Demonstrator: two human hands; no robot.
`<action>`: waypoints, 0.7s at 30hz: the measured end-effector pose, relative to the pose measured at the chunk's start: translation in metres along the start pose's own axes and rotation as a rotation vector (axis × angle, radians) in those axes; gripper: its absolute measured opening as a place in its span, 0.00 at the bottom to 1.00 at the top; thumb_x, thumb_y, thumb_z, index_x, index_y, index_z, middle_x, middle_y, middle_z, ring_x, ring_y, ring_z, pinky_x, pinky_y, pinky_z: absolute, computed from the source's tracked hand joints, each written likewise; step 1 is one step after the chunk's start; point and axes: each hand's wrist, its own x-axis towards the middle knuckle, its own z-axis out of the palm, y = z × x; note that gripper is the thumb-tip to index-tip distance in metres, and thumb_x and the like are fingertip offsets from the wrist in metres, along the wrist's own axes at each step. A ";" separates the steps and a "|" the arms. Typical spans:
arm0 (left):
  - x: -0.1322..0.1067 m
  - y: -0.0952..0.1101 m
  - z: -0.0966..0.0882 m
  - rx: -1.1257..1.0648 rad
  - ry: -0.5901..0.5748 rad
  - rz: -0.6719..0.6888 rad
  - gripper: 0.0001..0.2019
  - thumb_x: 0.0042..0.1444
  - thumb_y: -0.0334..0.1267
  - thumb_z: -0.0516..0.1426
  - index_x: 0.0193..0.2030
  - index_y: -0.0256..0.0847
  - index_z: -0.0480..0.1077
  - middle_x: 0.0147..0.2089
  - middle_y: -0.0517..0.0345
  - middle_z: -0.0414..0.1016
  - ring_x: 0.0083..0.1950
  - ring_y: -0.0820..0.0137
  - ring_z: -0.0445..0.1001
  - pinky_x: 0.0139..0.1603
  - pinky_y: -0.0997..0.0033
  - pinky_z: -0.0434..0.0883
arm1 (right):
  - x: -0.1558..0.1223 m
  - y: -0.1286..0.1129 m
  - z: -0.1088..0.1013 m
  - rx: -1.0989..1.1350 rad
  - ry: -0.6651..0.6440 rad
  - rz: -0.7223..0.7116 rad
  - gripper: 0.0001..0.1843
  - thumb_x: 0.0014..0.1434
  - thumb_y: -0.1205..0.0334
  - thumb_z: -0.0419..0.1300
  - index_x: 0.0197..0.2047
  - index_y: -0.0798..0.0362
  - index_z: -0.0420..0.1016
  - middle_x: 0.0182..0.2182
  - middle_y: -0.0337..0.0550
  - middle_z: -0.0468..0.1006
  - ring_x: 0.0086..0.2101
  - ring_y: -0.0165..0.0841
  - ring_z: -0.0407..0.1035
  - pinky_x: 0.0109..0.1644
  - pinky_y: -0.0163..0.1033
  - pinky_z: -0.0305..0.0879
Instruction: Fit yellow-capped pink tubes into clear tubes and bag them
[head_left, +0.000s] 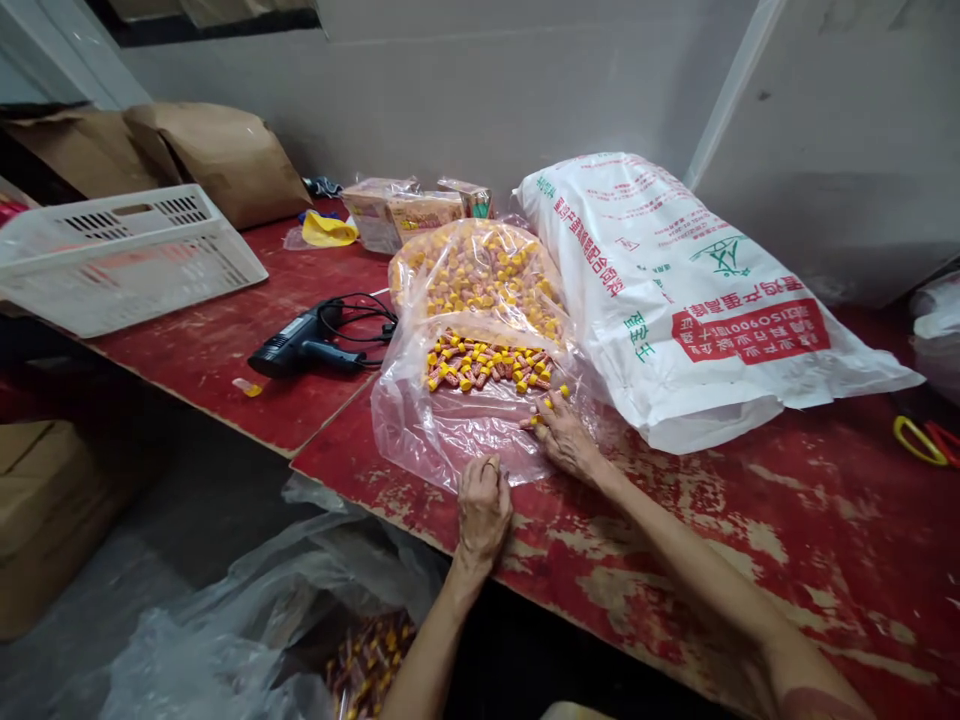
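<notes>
A clear plastic bag [420, 430] lies on the red table, full of small reddish-brown pieces with yellow caps [491, 362]; many of them show at its mouth. My left hand [484, 505] is closed on the near edge of the bag, its fingertips turned down out of sight. Over the bag's right side, my right hand [568, 437] has its fingers stretched out and a little apart. A few loose capped pieces touch or lie close to those fingertips. Whether any piece is pinched between them is hard to see.
To the right lies a large white printed sack [652, 290]. A black heat gun [307, 340] with its cord is at left, near a white crate [135, 260]. Small boxes [405, 212] stand behind. Below the table's front edge, another plastic bag [217, 640] holds similar pieces.
</notes>
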 end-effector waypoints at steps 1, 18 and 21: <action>0.000 0.001 0.000 0.003 -0.010 -0.005 0.12 0.59 0.29 0.49 0.48 0.35 0.67 0.43 0.45 0.72 0.46 0.59 0.70 0.49 0.56 0.69 | -0.010 0.001 -0.003 0.070 0.032 -0.044 0.25 0.65 0.60 0.45 0.64 0.57 0.57 0.65 0.56 0.52 0.65 0.41 0.45 0.65 0.51 0.50; 0.043 0.025 0.034 0.267 -0.188 -0.043 0.12 0.60 0.41 0.50 0.38 0.35 0.70 0.33 0.47 0.71 0.37 0.58 0.69 0.37 0.63 0.63 | -0.109 0.057 -0.114 -0.109 0.592 0.180 0.14 0.62 0.64 0.49 0.45 0.52 0.73 0.39 0.47 0.76 0.42 0.36 0.69 0.48 0.44 0.68; 0.041 0.019 0.038 0.178 -0.137 -0.016 0.11 0.59 0.38 0.49 0.41 0.35 0.69 0.32 0.49 0.71 0.35 0.60 0.69 0.37 0.63 0.64 | -0.107 0.116 -0.137 -0.268 0.526 0.400 0.15 0.60 0.65 0.47 0.41 0.56 0.75 0.38 0.53 0.76 0.42 0.42 0.68 0.48 0.49 0.66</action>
